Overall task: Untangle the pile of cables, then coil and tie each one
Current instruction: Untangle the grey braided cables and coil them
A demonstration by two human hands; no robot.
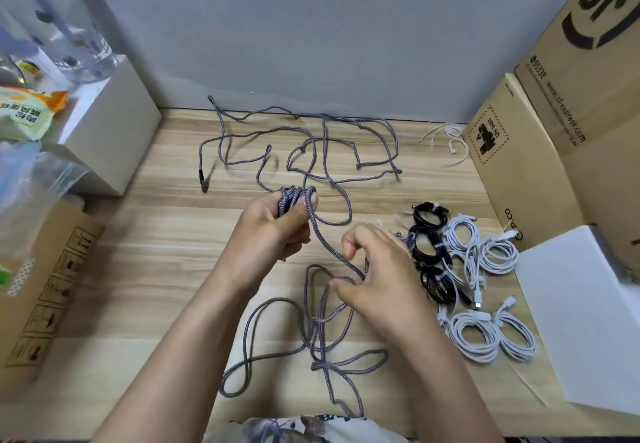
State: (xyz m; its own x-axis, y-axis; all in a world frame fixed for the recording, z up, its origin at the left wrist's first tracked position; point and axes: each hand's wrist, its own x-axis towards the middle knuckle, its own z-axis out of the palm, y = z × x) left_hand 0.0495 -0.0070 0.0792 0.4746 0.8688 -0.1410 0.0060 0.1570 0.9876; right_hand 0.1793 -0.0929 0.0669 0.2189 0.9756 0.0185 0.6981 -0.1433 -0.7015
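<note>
Several cable [313,231] loops inside left grip [277,227]

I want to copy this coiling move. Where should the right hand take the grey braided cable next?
Probably on the straight run of the grey braided cable just below the left hand, coming from the right: it hangs free there, while lower down, by the right hand, loops cross and tangle.
</note>
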